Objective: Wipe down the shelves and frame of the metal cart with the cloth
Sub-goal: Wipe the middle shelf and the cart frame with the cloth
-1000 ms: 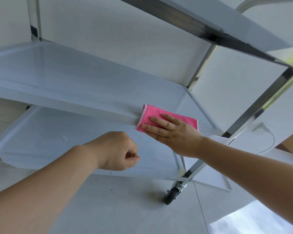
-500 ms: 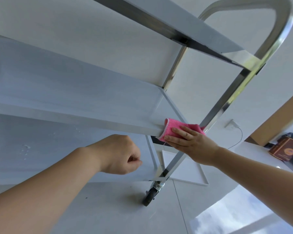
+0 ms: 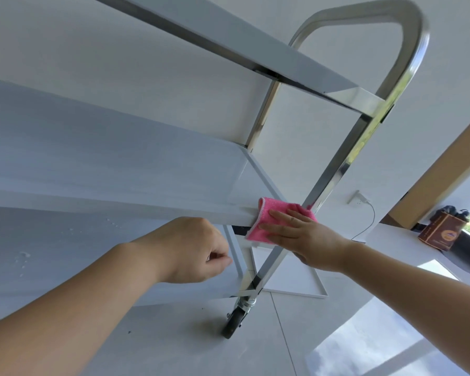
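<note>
Head view: right hand (image 3: pixel 307 237) flat, fingers straight, pressing pink cloth (image 3: pixel 266 221) against middle shelf's (image 3: pixel 120 164) front corner beside frame post (image 3: pixel 334 175). Left hand (image 3: pixel 193 251) curled, holding nothing. Likely midway; droplets (image 3: pixel 22 256) on lower shelf, frame apparently unwiped.

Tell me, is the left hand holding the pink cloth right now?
No, the left hand is curled in a loose fist holding nothing, while the right hand presses the pink cloth flat against the middle shelf edge.
</note>
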The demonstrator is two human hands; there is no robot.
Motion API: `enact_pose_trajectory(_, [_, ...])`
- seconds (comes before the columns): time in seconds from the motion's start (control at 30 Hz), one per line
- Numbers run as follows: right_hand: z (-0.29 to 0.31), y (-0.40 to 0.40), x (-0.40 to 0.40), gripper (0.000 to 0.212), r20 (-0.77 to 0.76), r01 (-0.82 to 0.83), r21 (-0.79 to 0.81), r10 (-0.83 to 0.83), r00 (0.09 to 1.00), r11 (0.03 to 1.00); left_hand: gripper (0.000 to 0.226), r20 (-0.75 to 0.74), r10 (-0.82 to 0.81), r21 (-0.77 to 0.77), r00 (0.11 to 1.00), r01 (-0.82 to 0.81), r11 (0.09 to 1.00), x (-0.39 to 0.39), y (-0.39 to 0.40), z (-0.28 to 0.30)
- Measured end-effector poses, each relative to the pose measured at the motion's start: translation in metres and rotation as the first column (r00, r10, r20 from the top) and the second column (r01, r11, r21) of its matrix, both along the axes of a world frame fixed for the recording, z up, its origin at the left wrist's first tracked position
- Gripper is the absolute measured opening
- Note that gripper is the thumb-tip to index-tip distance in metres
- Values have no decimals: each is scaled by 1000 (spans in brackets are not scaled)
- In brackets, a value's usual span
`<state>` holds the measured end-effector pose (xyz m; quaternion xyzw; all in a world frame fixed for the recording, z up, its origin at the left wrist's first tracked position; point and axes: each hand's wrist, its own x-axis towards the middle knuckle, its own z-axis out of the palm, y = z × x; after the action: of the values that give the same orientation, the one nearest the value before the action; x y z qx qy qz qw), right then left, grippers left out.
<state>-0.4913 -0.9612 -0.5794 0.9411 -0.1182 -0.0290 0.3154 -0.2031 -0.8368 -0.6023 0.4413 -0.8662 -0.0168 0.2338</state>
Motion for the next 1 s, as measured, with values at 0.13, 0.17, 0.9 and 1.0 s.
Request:
enact_pose_trajectory(0.13, [-5, 9, 13, 52, 203, 44, 71, -58, 978, 996, 34, 28, -18, 8, 999, 18, 1000, -8, -1, 2])
enact_pose_trajectory(0.17, [-5, 9, 14, 54, 227, 61, 61, -73, 971, 996, 34, 39, -16, 12, 999, 16, 1000, -8, 0, 1])
enact_pose_trajectory(0.9, [150, -6, -34, 46, 230, 129, -535, -4, 973, 835, 42, 23, -8, -53, 1000, 10, 999, 8, -7, -1])
enact_pose_trajectory(1.0, [143, -16, -40, 57, 80, 206, -574, -196, 977, 793, 37, 20, -13, -45, 1000, 14, 999, 5, -5, 0])
